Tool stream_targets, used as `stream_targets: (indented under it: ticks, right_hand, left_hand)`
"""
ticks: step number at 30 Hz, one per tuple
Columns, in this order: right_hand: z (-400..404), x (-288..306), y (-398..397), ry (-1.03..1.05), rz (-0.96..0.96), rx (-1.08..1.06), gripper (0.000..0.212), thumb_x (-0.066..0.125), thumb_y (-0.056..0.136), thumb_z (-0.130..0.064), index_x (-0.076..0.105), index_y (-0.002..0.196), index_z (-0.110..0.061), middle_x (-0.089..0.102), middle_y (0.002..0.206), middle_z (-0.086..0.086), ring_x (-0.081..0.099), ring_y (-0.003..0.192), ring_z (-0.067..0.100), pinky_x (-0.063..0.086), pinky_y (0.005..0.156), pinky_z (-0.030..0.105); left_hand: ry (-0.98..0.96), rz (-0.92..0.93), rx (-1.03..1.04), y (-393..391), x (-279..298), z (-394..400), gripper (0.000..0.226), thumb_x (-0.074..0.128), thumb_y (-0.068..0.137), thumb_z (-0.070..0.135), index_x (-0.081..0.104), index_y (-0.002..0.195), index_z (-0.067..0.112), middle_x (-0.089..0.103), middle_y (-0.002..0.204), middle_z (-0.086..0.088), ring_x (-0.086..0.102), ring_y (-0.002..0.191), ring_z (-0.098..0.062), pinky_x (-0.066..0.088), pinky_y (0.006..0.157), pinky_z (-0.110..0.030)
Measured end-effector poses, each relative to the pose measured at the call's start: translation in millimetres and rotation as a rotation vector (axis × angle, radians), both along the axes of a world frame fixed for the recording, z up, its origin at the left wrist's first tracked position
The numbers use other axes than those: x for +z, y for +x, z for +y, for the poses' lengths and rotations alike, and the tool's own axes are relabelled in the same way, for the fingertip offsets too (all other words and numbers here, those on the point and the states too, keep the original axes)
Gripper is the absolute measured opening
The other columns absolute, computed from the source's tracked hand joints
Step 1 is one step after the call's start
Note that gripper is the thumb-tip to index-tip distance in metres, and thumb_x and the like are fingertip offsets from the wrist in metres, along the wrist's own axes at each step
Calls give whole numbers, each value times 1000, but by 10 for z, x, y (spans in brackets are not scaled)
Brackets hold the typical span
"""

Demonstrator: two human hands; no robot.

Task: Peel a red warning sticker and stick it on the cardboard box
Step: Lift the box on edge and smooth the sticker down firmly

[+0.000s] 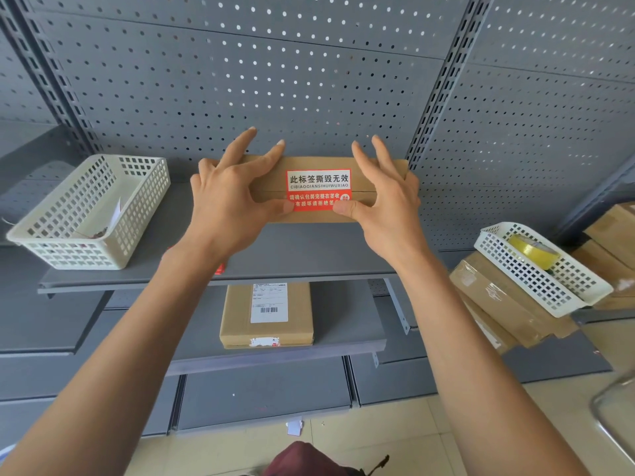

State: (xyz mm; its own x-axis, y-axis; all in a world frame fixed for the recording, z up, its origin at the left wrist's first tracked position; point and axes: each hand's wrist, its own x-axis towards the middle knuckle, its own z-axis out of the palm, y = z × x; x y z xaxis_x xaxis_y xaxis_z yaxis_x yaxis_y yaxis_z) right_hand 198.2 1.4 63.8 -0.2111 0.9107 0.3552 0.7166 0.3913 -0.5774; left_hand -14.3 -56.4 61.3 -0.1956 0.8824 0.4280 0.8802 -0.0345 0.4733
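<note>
A flat cardboard box [388, 168] stands on its edge at the back of the grey shelf [302, 249], its front face toward me. A red and white warning sticker [318, 188] lies across the box's centre seam. My left hand [226, 197] holds the box's left end, its thumb pressing the sticker's lower left corner. My right hand [385, 197] holds the right end, thumb on the sticker's lower right corner. Fingers of both hands reach over the top edge.
A white basket [89, 214] with scraps sits on the shelf at left. Another white basket [539, 269] with a yellow tape roll [532, 250] rests on stacked boxes [498, 304] at right. A labelled box [266, 316] lies on the lower shelf. Perforated grey panel behind.
</note>
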Motion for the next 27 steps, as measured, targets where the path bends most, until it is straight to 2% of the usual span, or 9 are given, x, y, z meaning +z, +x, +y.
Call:
stream_targets:
  ticks: [3, 5, 8, 11, 14, 20, 27]
  right_hand:
    - [6, 3, 29, -18, -8, 11, 79, 77, 87, -32, 34, 152, -45, 13, 168, -18, 14, 149, 36, 16, 119, 59]
    - [13, -4, 53, -36, 7, 45, 73, 73, 90, -33, 36, 151, -45, 13, 168, -18, 12, 151, 36, 15, 120, 63]
    - [-28, -26, -2, -43, 93, 42, 65, 69, 88, -53, 44, 147, -44, 17, 167, -19, 14, 152, 30, 17, 120, 59]
    - [-91, -41, -136, 16, 136, -70, 67, 69, 83, -63, 51, 143, -43, 24, 165, -20, 20, 149, 29, 20, 114, 52]
    - [-108, -63, -180, 34, 153, -103, 64, 73, 82, -57, 53, 142, -42, 26, 165, -18, 22, 147, 29, 21, 111, 51]
    - [-75, -77, -123, 2, 185, -79, 60, 75, 86, -41, 53, 141, -43, 28, 164, -17, 22, 147, 28, 17, 116, 53]
    - [43, -157, -50, -18, 239, -5, 57, 73, 89, -21, 55, 140, -41, 33, 163, -14, 25, 152, 30, 25, 118, 62]
  left_hand:
    - [-12, -47, -29, -48, -12, -5, 76, 78, 81, 44, 41, 146, 54, 20, 167, 12, 37, 126, -39, 23, 106, -40]
    - [-4, -85, -30, -40, -20, -18, 71, 69, 79, 53, 43, 145, 54, 21, 167, 14, 36, 128, -39, 20, 104, -37]
    - [19, -114, 35, 37, -18, -21, 69, 60, 76, 69, 49, 143, 52, 24, 166, 13, 37, 131, -37, 19, 100, -35]
    - [53, -87, 121, 139, -16, -3, 70, 66, 76, 73, 53, 140, 50, 27, 166, 9, 40, 131, -38, 26, 106, -44]
    - [58, -70, 126, 145, -26, 2, 65, 69, 80, 67, 52, 141, 50, 26, 166, 10, 40, 130, -38, 27, 106, -46]
    - [33, -72, 78, 118, -31, -39, 58, 67, 89, 56, 49, 143, 51, 23, 166, 13, 38, 128, -40, 24, 105, -43]
    - [12, -101, 44, 40, -43, -52, 51, 63, 94, 46, 49, 143, 51, 22, 167, 12, 36, 130, -38, 21, 105, -39]
